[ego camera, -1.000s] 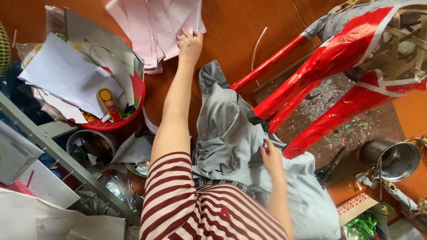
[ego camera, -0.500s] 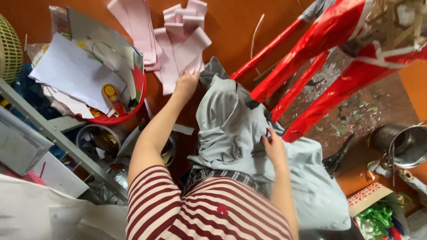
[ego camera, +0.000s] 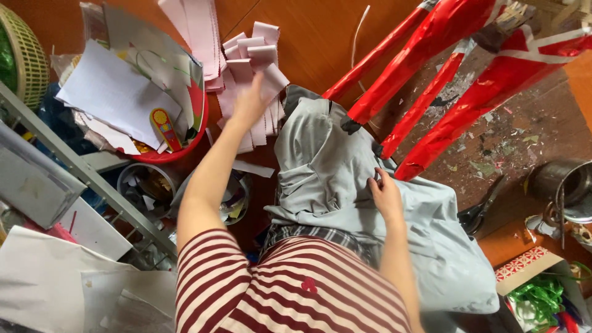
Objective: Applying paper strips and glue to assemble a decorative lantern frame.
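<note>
Left arm extended forward, nearly straight; left hand [ego camera: 248,105] blurred over the pink paper strips [ego camera: 256,61] on the floor, grasp indeterminate. Right arm bent at the elbow; right hand [ego camera: 387,196] rests on the grey cloth [ego camera: 327,166] across the lap, fingers curled, pinching a fold.

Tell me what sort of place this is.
Probably a cluttered home craft workspace on the floor. Cut pink paper strips lie by the left hand, a round red basin heaped with paper sheets sits beside them, and black scissors lie among paper scraps near poles wrapped in shiny red foil.
</note>
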